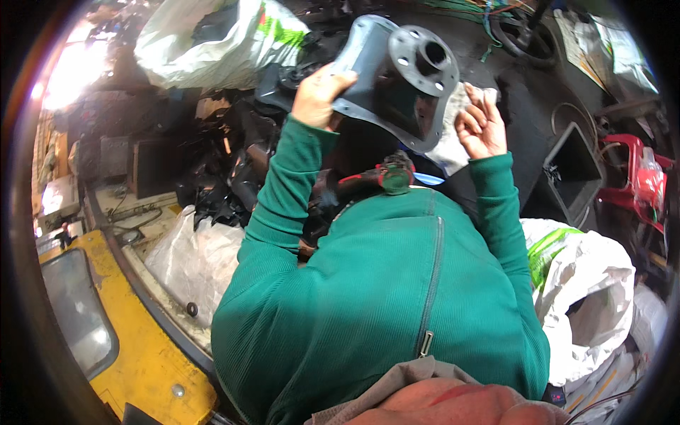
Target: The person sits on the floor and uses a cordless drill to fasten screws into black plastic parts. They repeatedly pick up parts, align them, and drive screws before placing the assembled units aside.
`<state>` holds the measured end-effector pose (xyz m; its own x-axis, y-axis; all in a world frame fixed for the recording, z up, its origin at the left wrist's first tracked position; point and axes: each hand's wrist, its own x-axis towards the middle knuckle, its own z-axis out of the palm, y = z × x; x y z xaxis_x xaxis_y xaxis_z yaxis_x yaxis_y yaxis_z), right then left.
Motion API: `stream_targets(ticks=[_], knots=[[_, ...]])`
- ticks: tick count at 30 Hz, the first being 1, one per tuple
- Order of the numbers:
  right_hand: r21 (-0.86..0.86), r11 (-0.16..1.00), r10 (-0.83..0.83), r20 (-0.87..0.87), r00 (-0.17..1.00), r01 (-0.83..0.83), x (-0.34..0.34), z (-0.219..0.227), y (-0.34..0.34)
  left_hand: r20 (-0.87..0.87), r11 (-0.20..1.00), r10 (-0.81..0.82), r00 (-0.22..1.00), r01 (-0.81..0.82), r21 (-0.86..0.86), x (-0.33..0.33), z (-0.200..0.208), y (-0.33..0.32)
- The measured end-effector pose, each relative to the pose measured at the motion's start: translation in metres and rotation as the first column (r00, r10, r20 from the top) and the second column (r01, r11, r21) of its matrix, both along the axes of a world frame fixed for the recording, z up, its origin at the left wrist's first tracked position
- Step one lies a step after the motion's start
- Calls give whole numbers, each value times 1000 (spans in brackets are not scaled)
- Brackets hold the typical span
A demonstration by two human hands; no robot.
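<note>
Grey collar [431,369] and green jacket [368,283] lay nearest. Far middle: tilted grey part [412,76], left hand [316,99] tight on its left edge. Right hand [483,122], fingers half curled, pinched pale cloth [448,151] beside part's right edge. Part looked big; one-hand grip could slip, drop it.

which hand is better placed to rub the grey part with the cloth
Probably the right hand: it holds the pale cloth, close beside the grey part. The left hand is taken up gripping that part's left side.
</note>
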<state>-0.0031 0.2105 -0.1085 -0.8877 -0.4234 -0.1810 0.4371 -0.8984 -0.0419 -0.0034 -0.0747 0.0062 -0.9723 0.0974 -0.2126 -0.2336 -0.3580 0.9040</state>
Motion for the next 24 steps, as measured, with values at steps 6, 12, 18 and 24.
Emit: stream_targets(ticks=[6, 12, 18, 24], knots=[[138, 980, 133, 89, 987, -144, 4, 9, -45, 106, 946, 305, 947, -313, 78, 26, 0, -84], [-11, 971, 240, 82, 967, -240, -2, 19, -68, -97, 728, 642, 761, -644, -234, 47, -49, -170], [-325, 917, 226, -51, 973, -230, -4, 30, -70, 16, 590, 778, 629, -721, -364, 90, -149, -314], [-304, 945, 110, -43, 993, -117, -4, 38, -65, 132, 466, 698, 704, -307, -830, 87, -207, -311]])
